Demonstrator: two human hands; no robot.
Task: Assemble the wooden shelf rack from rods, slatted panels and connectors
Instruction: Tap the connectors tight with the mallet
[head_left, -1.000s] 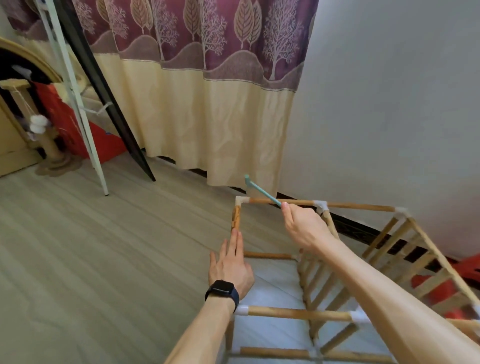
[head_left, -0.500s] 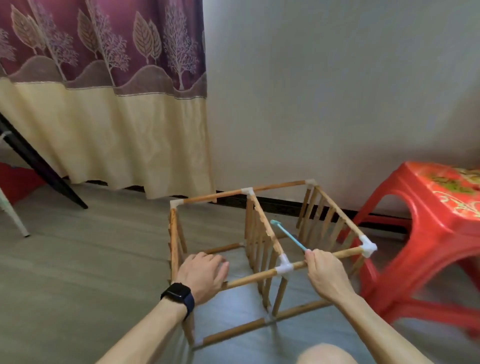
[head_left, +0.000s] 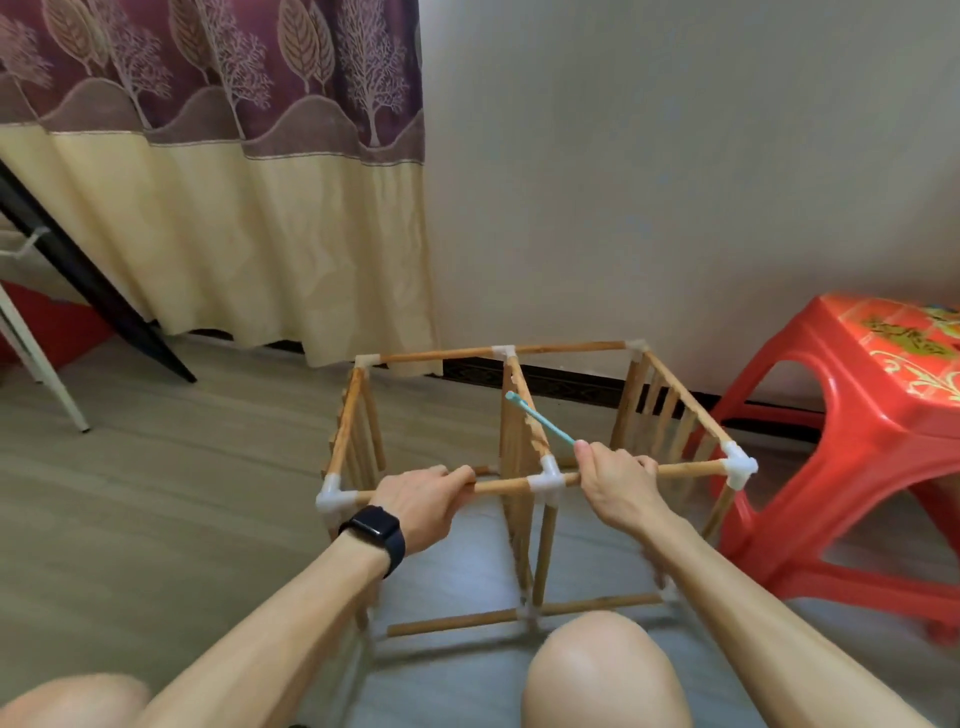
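Wooden shelf rack (head_left: 441, 356) is standing on the floor (head_left: 182, 493) beside a red stool (head_left: 857, 415). Left hand (head_left: 426, 499) is curling round the near top rod (head_left: 498, 486), left of the middle connector (head_left: 545, 480); right hand (head_left: 618, 488) is gripping the same rod right of it, also pinching a teal tool (head_left: 540, 423).

The left hand (head_left: 421, 501) and right hand (head_left: 618, 486) each cover a stretch of the near top rod (head_left: 501, 487), and the lower end of the teal stick (head_left: 540, 423) vanishes inside the right hand. The lower corner of the rack (head_left: 436, 356) behind the right forearm (head_left: 727, 582) is blurred, and the right edge cuts off the red stool (head_left: 831, 415).
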